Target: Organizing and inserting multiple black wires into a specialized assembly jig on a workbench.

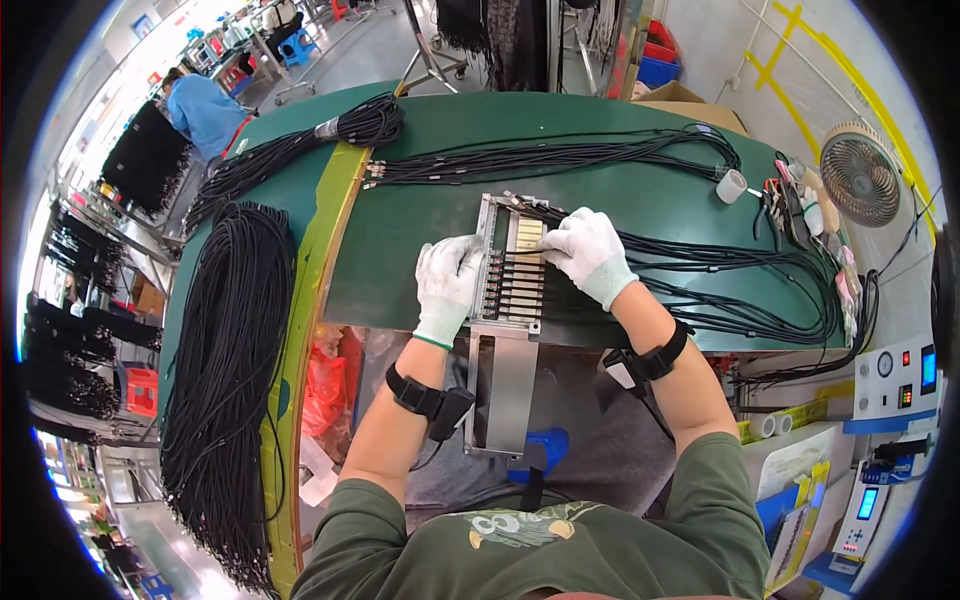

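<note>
A thick bundle of black cables (225, 400) hangs at the green bench's (420, 225) left edge, a white tape roll (731, 186) lies near its right end, and a round fan (860, 173) stands beyond on the floor.

both white-gloved hands rest on a metal wire jig (505, 262) at the near edge of the green bench (420, 215): the left hand (447, 285) on its left side, the right hand (587, 252) pressing black wires (700, 262) into its slots. a thick black cable bundle (225, 390) drapes over the bench's left edge; a tape roll (731, 186) sits toward the right.
</note>
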A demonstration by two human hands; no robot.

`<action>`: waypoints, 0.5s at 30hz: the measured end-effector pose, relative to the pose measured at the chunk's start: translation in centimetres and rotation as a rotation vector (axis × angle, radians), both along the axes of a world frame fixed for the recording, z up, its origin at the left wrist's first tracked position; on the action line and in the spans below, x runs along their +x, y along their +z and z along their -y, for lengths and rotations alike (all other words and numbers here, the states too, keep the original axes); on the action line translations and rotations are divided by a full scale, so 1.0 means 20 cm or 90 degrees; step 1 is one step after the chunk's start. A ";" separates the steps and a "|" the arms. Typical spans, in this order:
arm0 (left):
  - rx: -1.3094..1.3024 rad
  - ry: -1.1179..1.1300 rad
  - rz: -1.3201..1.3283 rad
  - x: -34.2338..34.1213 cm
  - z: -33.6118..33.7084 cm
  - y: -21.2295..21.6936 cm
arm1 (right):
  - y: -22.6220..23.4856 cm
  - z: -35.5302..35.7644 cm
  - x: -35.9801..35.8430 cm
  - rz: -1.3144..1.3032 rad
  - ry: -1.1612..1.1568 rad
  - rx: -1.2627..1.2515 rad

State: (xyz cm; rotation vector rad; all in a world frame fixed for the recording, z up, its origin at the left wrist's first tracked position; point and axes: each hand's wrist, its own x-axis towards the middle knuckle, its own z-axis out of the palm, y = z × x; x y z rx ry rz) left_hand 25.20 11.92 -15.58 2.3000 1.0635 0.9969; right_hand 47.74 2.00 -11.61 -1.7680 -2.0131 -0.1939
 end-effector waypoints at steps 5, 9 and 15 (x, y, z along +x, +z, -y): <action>0.087 -0.032 -0.032 0.07 0.08 0.05 | -0.01 -0.01 -0.03 0.053 -0.009 -0.003; 0.233 -0.111 -0.160 0.10 0.13 0.13 | -0.02 -0.02 -0.03 0.068 -0.020 -0.019; 0.154 -0.165 -0.161 0.12 0.08 0.10 | -0.04 -0.04 0.13 0.018 -0.186 0.002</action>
